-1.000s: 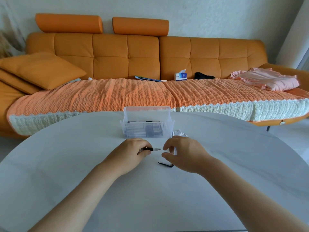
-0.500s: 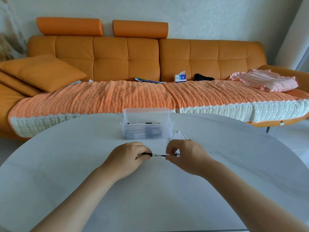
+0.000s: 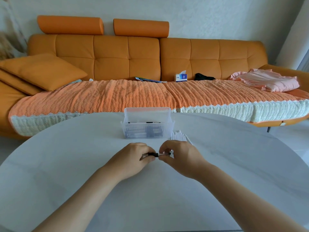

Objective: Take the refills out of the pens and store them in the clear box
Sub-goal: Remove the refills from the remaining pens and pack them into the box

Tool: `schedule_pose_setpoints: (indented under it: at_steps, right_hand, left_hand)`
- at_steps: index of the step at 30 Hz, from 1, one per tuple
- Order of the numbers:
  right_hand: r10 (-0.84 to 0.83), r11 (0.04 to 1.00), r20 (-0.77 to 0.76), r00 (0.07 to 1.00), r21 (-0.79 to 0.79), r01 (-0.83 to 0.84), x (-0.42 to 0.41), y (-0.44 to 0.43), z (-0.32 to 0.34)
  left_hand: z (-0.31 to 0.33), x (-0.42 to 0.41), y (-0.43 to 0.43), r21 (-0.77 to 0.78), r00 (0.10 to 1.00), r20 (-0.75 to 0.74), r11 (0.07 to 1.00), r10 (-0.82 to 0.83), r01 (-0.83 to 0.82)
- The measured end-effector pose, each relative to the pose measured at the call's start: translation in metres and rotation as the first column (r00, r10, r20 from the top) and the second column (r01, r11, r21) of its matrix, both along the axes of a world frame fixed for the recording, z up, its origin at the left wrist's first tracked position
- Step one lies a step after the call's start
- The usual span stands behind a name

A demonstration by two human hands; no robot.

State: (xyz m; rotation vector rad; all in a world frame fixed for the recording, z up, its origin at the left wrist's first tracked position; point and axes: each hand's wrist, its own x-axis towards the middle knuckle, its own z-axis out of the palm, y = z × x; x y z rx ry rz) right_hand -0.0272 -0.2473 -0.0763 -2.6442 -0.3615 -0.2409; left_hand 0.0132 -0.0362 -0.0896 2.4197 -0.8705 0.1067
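Observation:
Over the white table [image 3: 83, 164], my left hand [image 3: 133, 158] grips the barrel end of a pen [image 3: 154, 154] with a black collar. My right hand [image 3: 180, 156] pinches the pen's clear front end, so both hands hold the same pen level between them. Most of the pen is hidden inside my fingers. Just beyond my hands stands the clear ribbed box [image 3: 148, 129], with several dark and clear pen parts lying in it. A row of white pens [image 3: 179, 137] lies on the table right of the box, partly behind my right hand.
An orange sofa [image 3: 143, 57] with an orange knitted throw [image 3: 117, 97] runs along the far side of the table. On it lie a tissue box [image 3: 181, 77], a magazine [image 3: 149, 79], a dark item [image 3: 204, 77] and pink cloth [image 3: 267, 81].
My right hand picked a small black piece off the table and brought it to the pen's tip. Both hands now sit closer together on the pen.

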Motion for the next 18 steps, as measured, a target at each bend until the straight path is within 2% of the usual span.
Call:
schedule_pose_setpoints:
  at_steps: [3,8,11,14,18]
  right_hand:
    - [-0.048,0.998,-0.025,0.999,-0.051,0.047,0.002,-0.002,0.0]
    - [0.071,0.997,-0.015,0.997,-0.038,-0.071,0.001,0.006,0.001]
    - [0.049,0.999,-0.02,0.999,-0.019,-0.049,0.002,0.01,0.002]
    - [0.026,0.993,-0.114,0.993,0.113,-0.013,0.002,0.016,0.004]
    - [0.028,0.935,-0.26,0.965,0.348,0.067,0.004,0.02,0.007]
  left_hand:
    - [0.002,0.001,0.002,-0.005,1.0,0.007,1.0,-0.002,0.002]
    - [0.007,0.002,0.003,-0.034,1.0,0.014,0.999,0.004,-0.004]
    - [0.012,0.002,0.001,-0.08,1.0,0.009,0.996,-0.026,0.026]
    - [0.014,0.003,0.002,-0.107,0.999,0.028,0.993,-0.039,0.041]
    - [0.018,0.004,0.005,-0.134,0.995,0.07,0.988,-0.068,0.077]
